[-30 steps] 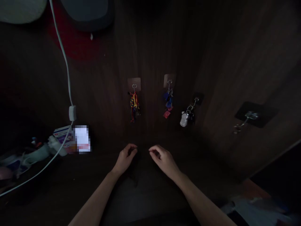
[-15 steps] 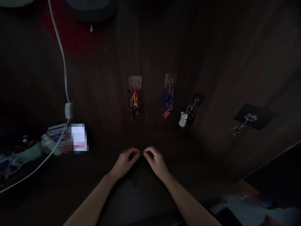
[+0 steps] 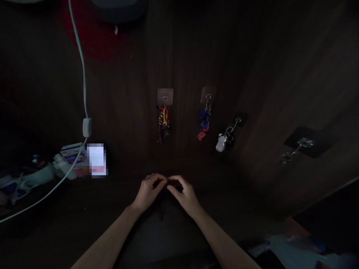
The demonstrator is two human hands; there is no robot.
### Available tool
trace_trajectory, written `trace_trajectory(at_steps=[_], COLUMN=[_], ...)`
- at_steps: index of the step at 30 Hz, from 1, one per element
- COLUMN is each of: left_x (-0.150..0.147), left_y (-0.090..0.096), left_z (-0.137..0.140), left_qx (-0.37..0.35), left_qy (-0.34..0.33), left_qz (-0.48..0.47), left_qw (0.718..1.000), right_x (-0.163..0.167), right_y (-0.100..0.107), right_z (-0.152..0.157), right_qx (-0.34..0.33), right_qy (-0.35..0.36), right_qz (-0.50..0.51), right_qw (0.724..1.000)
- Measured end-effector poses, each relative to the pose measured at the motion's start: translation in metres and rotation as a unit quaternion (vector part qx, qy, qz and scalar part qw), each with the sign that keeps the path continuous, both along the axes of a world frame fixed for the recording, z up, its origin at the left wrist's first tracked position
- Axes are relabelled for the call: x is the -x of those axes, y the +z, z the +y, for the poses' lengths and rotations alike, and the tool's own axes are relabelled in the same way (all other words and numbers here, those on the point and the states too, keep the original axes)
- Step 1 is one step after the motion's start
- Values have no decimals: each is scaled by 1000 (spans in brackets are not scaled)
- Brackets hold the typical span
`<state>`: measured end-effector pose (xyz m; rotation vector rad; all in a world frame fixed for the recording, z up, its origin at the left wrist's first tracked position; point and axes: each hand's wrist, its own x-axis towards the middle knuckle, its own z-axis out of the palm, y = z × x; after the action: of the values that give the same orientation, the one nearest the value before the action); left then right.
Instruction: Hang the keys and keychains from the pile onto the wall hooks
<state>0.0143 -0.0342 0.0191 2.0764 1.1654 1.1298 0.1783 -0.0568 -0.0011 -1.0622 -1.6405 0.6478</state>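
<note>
The left hand (image 3: 148, 192) and right hand (image 3: 183, 194) meet at their fingertips over the bench (image 3: 224, 198), around a dark bit (image 3: 168, 183) too small and dim to name. It sits right where the two hands come together, in front of the hooks (image 3: 165, 99). The left grip is narrow, thumb and finger pinched on the bit's left side, which would steady so slight a thing. The right grip is narrow too, finger above and thumb below with a slim gap; whether it truly clasps the bit I cannot tell. The forearms slant inward from both sides, probably so both sets of fingertips can work at one point. Beyond, the hooks stand on plates (image 3: 159, 92) fixed to the panel (image 3: 185, 74), seemingly to hold loose items off the bench: a bright cord bundle (image 3: 164, 121), a blue bunch (image 3: 205, 119), a silver charm (image 3: 221, 142) and, far right, a small ring (image 3: 286, 157). A white cable (image 3: 83, 74) hangs down at the left with its switch (image 3: 87, 127) partway along, and crosses a bottle (image 3: 66, 167) and box (image 3: 71, 149) grouped well apart from the hands.
</note>
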Motion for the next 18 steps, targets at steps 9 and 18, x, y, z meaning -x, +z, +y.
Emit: trace_trajectory(at_steps=[9, 18], left_x=[-7, -8], left_y=[1, -1], left_z=[-3, -1], left_qx=[41, 42], left_qy=[-18, -18], left_qz=[-42, -7], left_qw=[998, 999], right_x=[-2, -6], right_y=[-1, 5], right_z=[-2, -6], right_qx=[58, 118], right_qy=[19, 40], right_qz=[98, 111], right_qw=[993, 986])
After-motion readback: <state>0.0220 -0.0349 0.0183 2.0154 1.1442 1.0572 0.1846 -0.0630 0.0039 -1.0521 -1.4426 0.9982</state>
